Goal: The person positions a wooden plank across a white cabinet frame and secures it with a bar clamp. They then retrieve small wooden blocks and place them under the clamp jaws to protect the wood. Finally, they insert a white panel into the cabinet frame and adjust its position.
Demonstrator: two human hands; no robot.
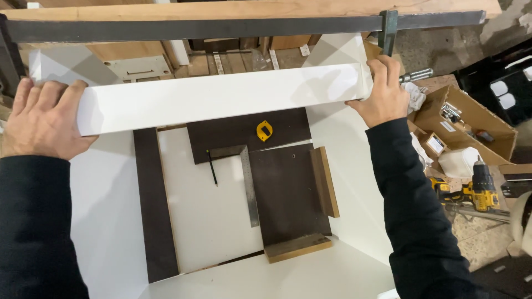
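White panel point(221, 97) sits crosswise at the top of the frame, a long narrow board spanning an open white box point(354, 182), and you've got it at both ends. Your left hand point(47, 119) is wrapped over its left end, fingers spread on top; your right hand point(382, 91) grips the right end, fingers curled over the corner. Hands well apart, each closed on the board.

Down inside the box, on dark brown boards point(285, 191), lies a yellow tape measure point(264, 130), a steel square point(249, 185) and a black pencil point(211, 166) just left of it. Two short wood blocks point(324, 181) edge the dark board at right and front.

Right above your right hand, a long bar clamp point(221, 27) runs across under a wooden plank point(249, 8), its jaw dropping close to your fingers. Off to the right on the floor: a cardboard box point(471, 119) with small hardware inside, and a yellow cordless drill point(482, 188) lying nearby.
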